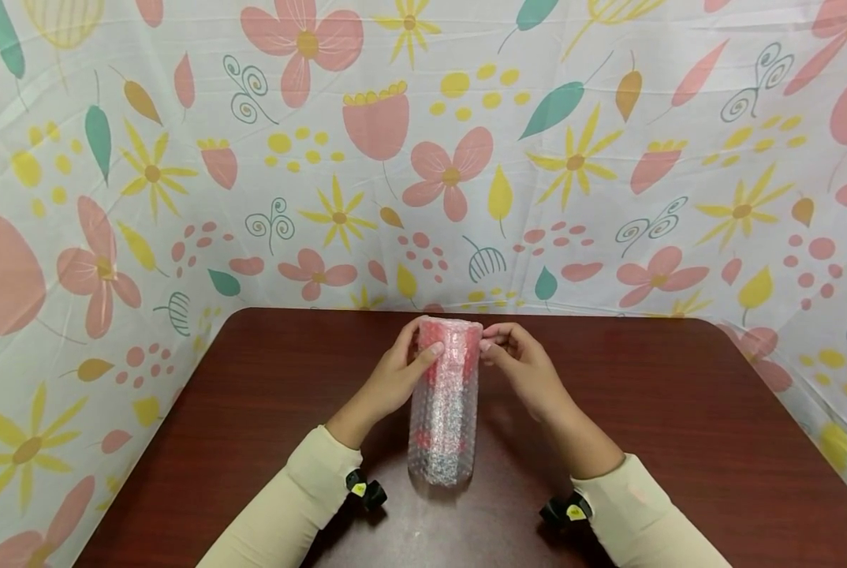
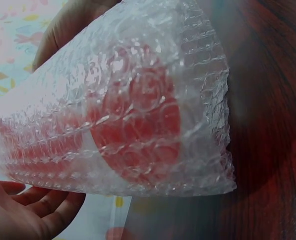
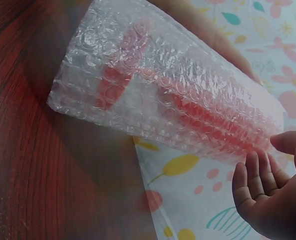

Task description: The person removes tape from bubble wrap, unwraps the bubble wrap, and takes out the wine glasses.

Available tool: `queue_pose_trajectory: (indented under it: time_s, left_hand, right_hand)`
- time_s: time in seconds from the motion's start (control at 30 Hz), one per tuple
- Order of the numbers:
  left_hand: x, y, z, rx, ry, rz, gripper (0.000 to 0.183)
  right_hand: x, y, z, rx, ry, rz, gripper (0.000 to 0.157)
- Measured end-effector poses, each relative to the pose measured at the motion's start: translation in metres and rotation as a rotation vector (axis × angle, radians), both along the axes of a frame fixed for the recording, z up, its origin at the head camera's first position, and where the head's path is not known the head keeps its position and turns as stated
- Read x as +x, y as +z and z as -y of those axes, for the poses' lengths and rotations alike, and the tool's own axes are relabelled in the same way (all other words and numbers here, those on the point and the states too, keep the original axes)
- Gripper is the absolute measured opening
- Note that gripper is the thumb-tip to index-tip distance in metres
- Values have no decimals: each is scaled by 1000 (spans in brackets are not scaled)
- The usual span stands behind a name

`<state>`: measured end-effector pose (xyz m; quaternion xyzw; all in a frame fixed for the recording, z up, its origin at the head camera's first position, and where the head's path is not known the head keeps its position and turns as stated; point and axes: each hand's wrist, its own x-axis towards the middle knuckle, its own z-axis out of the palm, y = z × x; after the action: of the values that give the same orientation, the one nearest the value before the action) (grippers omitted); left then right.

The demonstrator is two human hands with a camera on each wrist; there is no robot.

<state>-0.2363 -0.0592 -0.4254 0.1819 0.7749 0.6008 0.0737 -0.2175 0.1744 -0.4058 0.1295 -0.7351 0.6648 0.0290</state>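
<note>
A tall bubble-wrapped package (image 1: pixel 446 402) stands over the table, its red and pale contents blurred by the wrap. My left hand (image 1: pixel 398 369) grips its upper left side, thumb across the front and fingers mostly hidden behind. At the upper right edge, my right hand (image 1: pixel 526 367) pinches the wrap between thumb and forefinger. The left wrist view shows the package (image 2: pixel 138 115) close up, with a rounded red patch under the bubbles and the left hand (image 2: pixel 33 212) at its far end. In the right wrist view, the right hand (image 3: pixel 275 192) has its other fingers loosely bent.
A dark reddish-brown wooden table (image 1: pixel 281 355) lies beneath. Behind it and at both sides hangs a white cloth (image 1: pixel 367 197) with pink, yellow and green flower and leaf prints. Both wrists carry small black cameras (image 1: pixel 370 491) below pale sleeves (image 1: pixel 310 489).
</note>
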Motion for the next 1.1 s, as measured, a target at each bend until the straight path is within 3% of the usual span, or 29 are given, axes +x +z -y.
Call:
queue_pose_trajectory:
  time_s: [0.53,1.1]
  left_hand:
    - [2,1,-2,10,-13,18,64]
    - [4,3,0,-58,-19,-8,78]
  right_hand:
    - [-2,2,-4,-15,11,30,22]
    - [-3,1,-5,-2,3,30,25]
